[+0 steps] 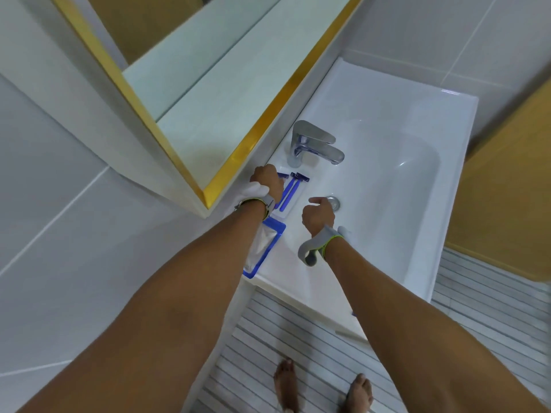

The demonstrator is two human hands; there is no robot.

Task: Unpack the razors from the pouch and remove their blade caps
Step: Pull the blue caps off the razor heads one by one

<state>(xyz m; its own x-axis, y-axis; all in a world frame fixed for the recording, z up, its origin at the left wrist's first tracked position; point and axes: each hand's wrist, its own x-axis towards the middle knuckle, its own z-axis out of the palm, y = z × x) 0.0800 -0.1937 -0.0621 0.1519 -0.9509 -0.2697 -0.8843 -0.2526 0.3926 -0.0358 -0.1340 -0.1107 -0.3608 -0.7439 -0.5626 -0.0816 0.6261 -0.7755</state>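
Blue razors (290, 190) lie side by side on the left ledge of the white sink (387, 120), heads toward the tap. My left hand (267, 181) rests over the leftmost razor, fingers curled down onto it; whether it grips the razor I cannot tell. The blue-edged clear pouch (264, 248) lies flat on the ledge under my left forearm. My right hand (319, 214) hovers just right of the razors, loosely curled with the thumb out, and nothing shows in it. Blade caps cannot be made out.
A chrome tap (313, 144) stands just behind the razors. The drain plug (335, 202) sits next to my right hand. A gold-framed mirror (208, 84) hangs above left. Striped floor tiles and my bare feet are below.
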